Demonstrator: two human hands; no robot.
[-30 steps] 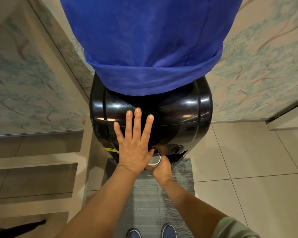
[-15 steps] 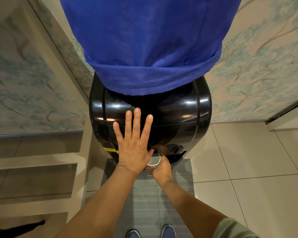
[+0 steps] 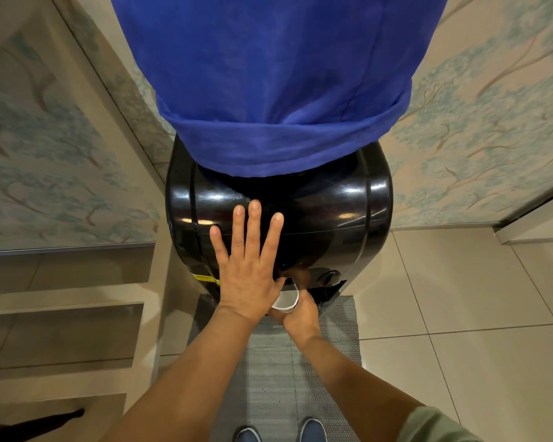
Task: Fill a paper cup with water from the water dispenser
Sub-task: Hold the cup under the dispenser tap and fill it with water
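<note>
A black glossy water dispenser [image 3: 332,215] stands against the wall, its bottle hidden under a blue cloth cover [image 3: 268,84]. My left hand [image 3: 248,266] lies flat on the dispenser's front, fingers spread and pointing up, with the thumb reaching down toward the taps. Just below it, my right hand [image 3: 300,311] grips a white paper cup [image 3: 286,301] and holds it under the tap area. Only part of the cup's rim and inside shows. The tap itself is hidden behind my hands, and I cannot tell whether water is flowing.
A grey woven mat [image 3: 275,378] lies on the tiled floor [image 3: 460,298] in front of the dispenser, with my shoes [image 3: 281,433] at its near edge. Beige shelves [image 3: 61,314] stand to the left. Patterned wallpaper [image 3: 492,138] covers the walls.
</note>
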